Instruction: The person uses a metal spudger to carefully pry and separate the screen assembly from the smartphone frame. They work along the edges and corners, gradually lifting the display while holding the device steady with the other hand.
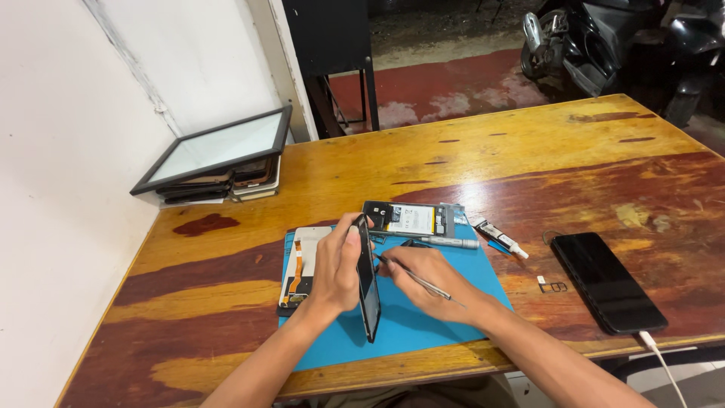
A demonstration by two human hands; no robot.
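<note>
My left hand [336, 264] grips a black phone frame [368, 291], standing it on its long edge over the blue work mat [423, 325]. My right hand [423, 283] pinches thin metal tweezers [423, 281], whose tip touches the inner face of the upright frame. Flat on the mat to the left lies a phone screen panel [298, 268] with an orange flex cable. Behind the hands rests an opened phone body [408, 219] with its white battery showing.
A grey screwdriver [445, 242] and a small glue tube [500, 238] lie at the mat's far edge. A black phone [606, 282] with a white cable sits right, beside a SIM tray [553, 286]. Stacked screens [219, 155] rest at the back left by the wall.
</note>
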